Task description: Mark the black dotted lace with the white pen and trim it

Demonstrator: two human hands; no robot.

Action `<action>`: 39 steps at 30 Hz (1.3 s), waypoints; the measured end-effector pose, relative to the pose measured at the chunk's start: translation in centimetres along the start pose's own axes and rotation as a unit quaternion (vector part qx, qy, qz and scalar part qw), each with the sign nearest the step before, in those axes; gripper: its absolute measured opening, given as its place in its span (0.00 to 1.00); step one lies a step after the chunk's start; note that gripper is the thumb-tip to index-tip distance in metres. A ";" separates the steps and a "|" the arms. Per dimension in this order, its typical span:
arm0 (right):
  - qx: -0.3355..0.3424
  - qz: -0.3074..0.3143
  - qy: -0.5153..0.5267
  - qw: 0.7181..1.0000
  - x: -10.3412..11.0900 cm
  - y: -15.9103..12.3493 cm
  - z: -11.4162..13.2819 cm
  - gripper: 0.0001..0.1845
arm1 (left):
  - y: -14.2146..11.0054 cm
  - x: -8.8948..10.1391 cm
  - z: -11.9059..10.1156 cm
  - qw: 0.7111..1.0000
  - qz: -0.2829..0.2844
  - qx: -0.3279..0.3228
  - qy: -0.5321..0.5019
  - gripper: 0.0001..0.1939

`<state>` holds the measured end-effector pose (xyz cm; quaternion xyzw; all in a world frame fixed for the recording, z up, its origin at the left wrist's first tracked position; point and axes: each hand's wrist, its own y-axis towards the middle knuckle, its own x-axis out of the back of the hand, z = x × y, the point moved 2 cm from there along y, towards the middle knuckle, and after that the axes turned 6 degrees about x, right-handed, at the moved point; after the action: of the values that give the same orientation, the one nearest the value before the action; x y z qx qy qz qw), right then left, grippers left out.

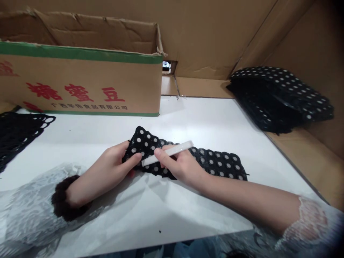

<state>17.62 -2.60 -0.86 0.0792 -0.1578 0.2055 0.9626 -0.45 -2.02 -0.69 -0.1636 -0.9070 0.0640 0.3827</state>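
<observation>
A black rubbery strip [219,164] with rows of pale round dots lies across the middle of the white table. My left hand [114,166] is closed on its left end, thumb on top and fingers mostly hidden underneath. In my right hand [182,163] is a slim white stick-like tool [172,152], pinched between thumb and fingers. The tool slants down to the left, its lower end at the strip near my left thumb. Whether that end touches a dot, I cannot tell.
A cardboard box [107,79] with a green rim and red lettering stands at the back left. Black sheets full of holes [18,132] lie at the left edge. A pile of black dotted sheets [282,96] rests against the cardboard wall [215,32] on the right.
</observation>
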 end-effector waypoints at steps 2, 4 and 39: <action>0.006 0.003 -0.001 1.000 0.0 0.1 -0.1 0.19 | 0.1 0.0 0.0 1.000 -0.013 -0.001 0.008 0.15; 0.004 0.006 0.006 1.000 -0.2 0.1 -0.2 0.18 | 0.2 0.0 0.0 1.000 -0.019 -0.004 0.016 0.15; -0.026 -0.048 0.023 0.998 0.4 0.2 -0.2 0.19 | 1.0 0.4 0.4 0.941 0.187 0.134 -0.248 0.16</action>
<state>17.98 -2.22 -0.89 0.0573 -0.1367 0.1571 0.9764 -0.80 -0.92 -0.94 -0.2568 -0.9092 0.2938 0.1453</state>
